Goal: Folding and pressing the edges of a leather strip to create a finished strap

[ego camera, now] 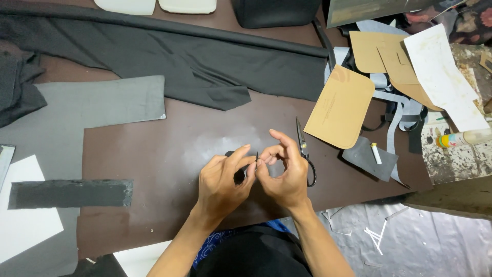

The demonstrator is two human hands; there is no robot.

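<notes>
- The brown desk (pixel 169 154) carries a long black cloth (pixel 169 56) at the far side.
- A tan cardboard pattern (pixel 341 107) lies to my right.
- Scissors (pixel 305 151) lie just beside my right hand (pixel 284 172).
- My left hand (pixel 220 182) and right hand pinch together a small dark piece (pixel 256 156), maybe a needle, above the desk middle.

One pair of black-handled steel scissors (pixel 306 154) lies at three o'clock of the hands. Three tan cardboard pattern pieces (pixel 341 106) sit toward two o'clock, beside one white paper pattern sheet (pixel 446 77). One white chalk stick (pixel 376 153), one yellow-capped glue bottle (pixel 461 138). Two cream plastic trays (pixel 187 5) at twelve o'clock. One dark grey felt strip (pixel 69 193) at nine o'clock
</notes>
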